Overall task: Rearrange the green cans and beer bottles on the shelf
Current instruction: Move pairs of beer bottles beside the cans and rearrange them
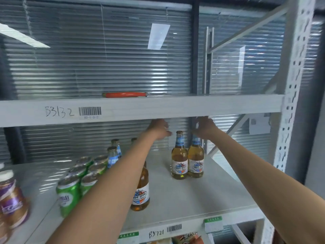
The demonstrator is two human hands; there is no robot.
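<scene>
Purple jar sits far left on the shelf, then the green cans clustered with a few bottles behind. Left hand hovers loosely open, holding nothing. Right hand, fingers curled, is over a bottle pair; can't tell if it's gripping one

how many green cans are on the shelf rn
6 showing, in two rows left of the left arm: front pair, middle pair, back pair. The arm may hide more.
</scene>
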